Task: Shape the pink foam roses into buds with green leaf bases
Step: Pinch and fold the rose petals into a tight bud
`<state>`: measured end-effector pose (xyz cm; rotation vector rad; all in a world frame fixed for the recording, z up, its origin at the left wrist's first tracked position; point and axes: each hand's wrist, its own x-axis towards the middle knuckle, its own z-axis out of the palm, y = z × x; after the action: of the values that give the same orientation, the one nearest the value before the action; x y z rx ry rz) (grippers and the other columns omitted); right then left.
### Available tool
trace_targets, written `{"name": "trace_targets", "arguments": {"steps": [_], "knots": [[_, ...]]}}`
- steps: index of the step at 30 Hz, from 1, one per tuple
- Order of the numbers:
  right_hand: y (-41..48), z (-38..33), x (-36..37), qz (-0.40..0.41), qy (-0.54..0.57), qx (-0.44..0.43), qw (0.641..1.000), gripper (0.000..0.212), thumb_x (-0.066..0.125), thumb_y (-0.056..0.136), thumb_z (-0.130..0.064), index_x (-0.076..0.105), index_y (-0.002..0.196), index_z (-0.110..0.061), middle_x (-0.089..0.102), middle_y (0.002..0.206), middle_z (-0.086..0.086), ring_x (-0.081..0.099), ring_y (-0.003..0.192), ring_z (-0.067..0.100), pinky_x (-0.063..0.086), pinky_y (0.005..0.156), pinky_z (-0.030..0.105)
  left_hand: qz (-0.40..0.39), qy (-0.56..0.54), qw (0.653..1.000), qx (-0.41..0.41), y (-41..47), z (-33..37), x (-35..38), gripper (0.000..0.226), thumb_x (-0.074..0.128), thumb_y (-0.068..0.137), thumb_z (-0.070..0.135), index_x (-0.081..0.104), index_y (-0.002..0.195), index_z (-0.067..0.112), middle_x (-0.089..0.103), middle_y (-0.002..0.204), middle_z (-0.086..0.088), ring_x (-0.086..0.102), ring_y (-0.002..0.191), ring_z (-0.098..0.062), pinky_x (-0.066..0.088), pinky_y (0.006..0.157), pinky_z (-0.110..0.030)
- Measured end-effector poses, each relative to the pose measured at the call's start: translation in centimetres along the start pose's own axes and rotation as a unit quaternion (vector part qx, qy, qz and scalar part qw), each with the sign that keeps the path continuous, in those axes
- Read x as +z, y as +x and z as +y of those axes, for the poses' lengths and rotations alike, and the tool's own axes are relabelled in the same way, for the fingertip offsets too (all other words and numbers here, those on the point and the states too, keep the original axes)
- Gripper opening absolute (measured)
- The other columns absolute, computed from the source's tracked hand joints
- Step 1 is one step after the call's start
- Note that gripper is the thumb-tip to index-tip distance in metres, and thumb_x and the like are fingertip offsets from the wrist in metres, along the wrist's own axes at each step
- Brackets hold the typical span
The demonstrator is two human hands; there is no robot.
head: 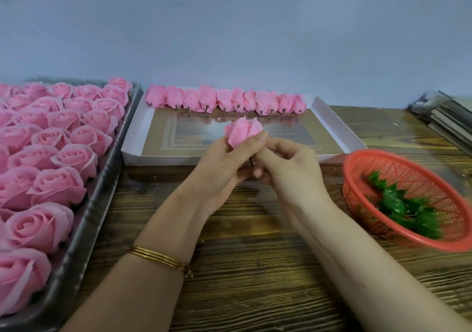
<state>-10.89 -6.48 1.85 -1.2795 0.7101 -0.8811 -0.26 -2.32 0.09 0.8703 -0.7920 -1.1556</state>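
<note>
Dark-grained wooden tabletop (255, 267) against a plain grey wall. Pink foam rose (242, 131) pinched between both hands above the shallow white cardboard box (132, 137), petals already gathered upward. Left hand (219, 170) wrapped round the base; right hand (286, 163) closed on it too, thumb against the petals. Best squeezed evenly, not crushed, before fetching a leaf base from the green plastic leaves (406, 206) in the red mesh basket (398, 163).

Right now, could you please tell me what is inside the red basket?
Green leaf bases are heaped in the red basket, toward its near side. Any pieces beneath the heap are covered, so their number cannot be told.
</note>
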Motion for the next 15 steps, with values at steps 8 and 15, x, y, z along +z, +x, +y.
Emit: {"name": "trace_targets", "arguments": {"steps": [8,15], "knots": [[0.3,1.5,-0.8,-0.103,0.114,0.071,0.986,0.016,0.067,0.075,-0.017,0.064,0.077,-0.002,0.046,0.049,0.003,0.04,0.044,0.008,0.033,0.056,0.024,0.003,0.019,0.999,-0.036,0.2,-0.2,-0.3,0.061,0.077,0.075,0.028,0.06,0.117,-0.012,0.061,0.07,-0.008,0.045,0.049,-0.014,0.048,0.049,-0.028],[0.6,2.0,-1.6,-0.14,0.178,0.126,0.966,0.017,0.069,0.074,-0.017,0.066,0.086,-0.005,0.05,0.061,0.001,0.044,0.046,0.004,0.036,0.043,0.013,0.008,0.021,0.999,-0.039,0.0,-0.2,-0.5,0.067,0.072,0.072,0.021,0.053,0.123,-0.018,0.063,0.067,0.0,0.06,0.054,-0.007,0.049,0.051,-0.024]]}}
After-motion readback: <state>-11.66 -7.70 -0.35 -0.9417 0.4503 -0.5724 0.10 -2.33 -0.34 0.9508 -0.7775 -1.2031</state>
